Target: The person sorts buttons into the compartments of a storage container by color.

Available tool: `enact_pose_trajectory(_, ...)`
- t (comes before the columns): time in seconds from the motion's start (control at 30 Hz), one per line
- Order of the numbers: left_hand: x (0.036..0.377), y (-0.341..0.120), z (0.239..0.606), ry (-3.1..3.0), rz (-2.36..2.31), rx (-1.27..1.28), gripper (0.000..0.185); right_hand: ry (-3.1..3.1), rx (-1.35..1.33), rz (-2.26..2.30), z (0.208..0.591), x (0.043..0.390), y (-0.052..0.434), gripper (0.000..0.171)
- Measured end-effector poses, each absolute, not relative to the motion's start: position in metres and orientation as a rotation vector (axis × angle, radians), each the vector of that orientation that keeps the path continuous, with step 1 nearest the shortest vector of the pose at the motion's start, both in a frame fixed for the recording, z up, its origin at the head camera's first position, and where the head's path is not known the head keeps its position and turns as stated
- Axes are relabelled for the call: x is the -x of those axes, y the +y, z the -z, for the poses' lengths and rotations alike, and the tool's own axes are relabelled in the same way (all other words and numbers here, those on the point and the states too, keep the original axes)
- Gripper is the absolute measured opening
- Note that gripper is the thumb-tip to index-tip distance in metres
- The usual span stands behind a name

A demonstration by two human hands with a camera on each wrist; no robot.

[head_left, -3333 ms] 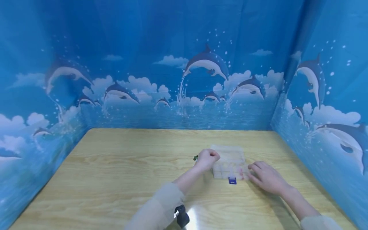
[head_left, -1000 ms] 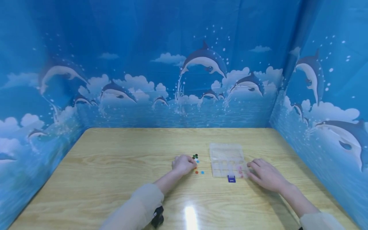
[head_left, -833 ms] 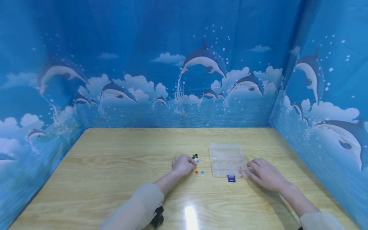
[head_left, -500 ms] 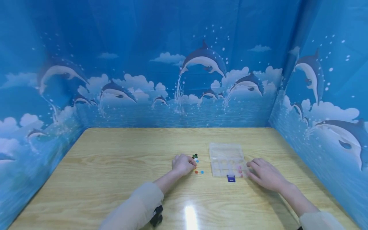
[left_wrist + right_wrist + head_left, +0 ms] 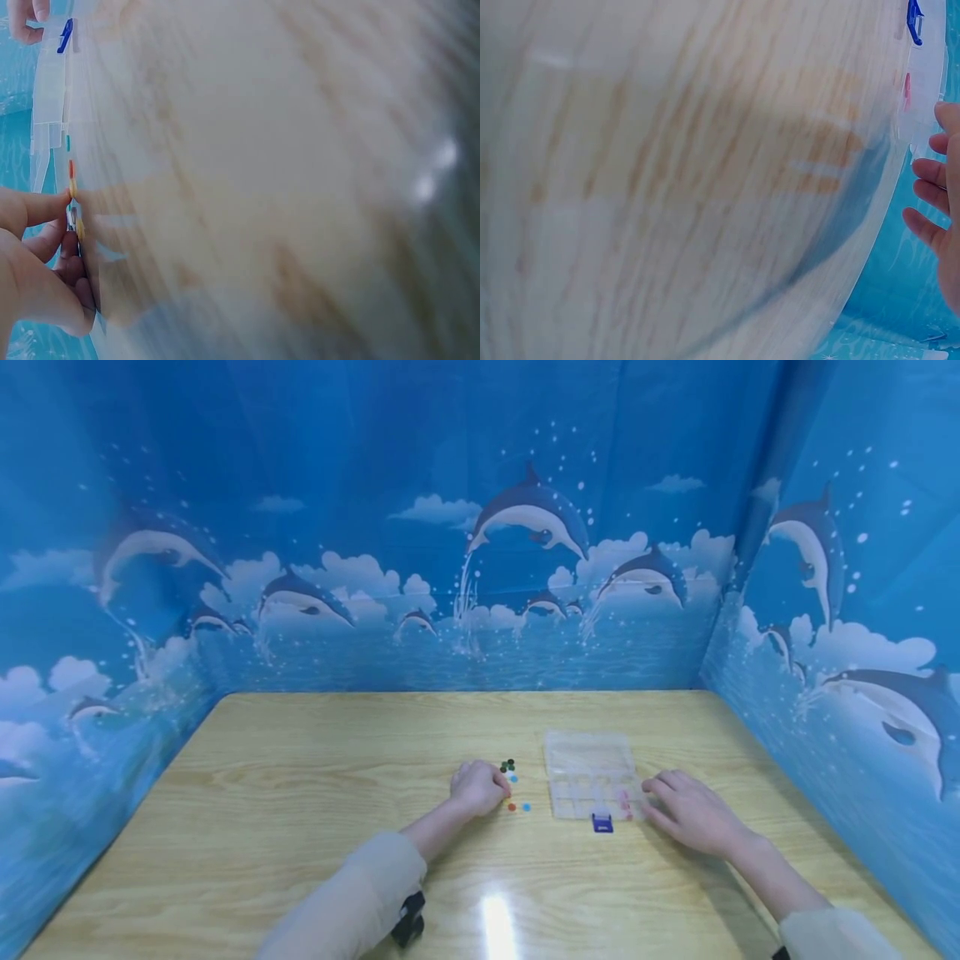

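In the head view, a clear compartment box [image 5: 590,797] lies on the table with its lid [image 5: 588,752] folded back. Pink pieces [image 5: 626,802] show in its right-hand compartments. My left hand [image 5: 476,787] is left of the box, fingertips down among small loose discs. Nearest are an orange disc [image 5: 512,807], blue discs [image 5: 527,807] and a dark green cluster [image 5: 507,766]. In the left wrist view, its bent fingers [image 5: 45,208] touch small coloured pieces; whether one is pinched is unclear. My right hand [image 5: 693,814] rests by the box's right edge, fingers relaxed, holding nothing visible.
A dark blue latch [image 5: 602,823] sticks out from the box's front edge. The wood-grain table [image 5: 360,752] is backed by a blue dolphin-print curtain [image 5: 420,460] on three sides. A bright light reflection [image 5: 497,927] lies near the front.
Over the past few seconds my left hand has moved from above the box leftward and down to the loose discs. During the last second it has barely moved. My right hand stays put.
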State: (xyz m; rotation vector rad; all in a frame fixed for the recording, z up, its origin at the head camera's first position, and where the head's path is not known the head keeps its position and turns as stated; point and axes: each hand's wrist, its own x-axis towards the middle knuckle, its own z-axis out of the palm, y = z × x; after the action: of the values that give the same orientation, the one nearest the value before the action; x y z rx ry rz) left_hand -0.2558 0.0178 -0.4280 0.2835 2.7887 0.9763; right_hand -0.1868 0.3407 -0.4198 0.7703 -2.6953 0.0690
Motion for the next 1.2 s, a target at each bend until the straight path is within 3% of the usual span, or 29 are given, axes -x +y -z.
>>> enact_pose_trajectory(0.8, 0.264, 0.014, 0.412, 2.375, -1.547, -0.204, 0.008, -2.692, -0.773, -0.071, 0.418, 0.186, 0.339, 0.029)
enact_pose_trajectory(1.2, 0.263, 0.032, 0.401, 2.325, -1.597, -0.245, 0.007, -2.7, -0.764, -0.074, 0.417, 0.184, 0.338, 0.029)
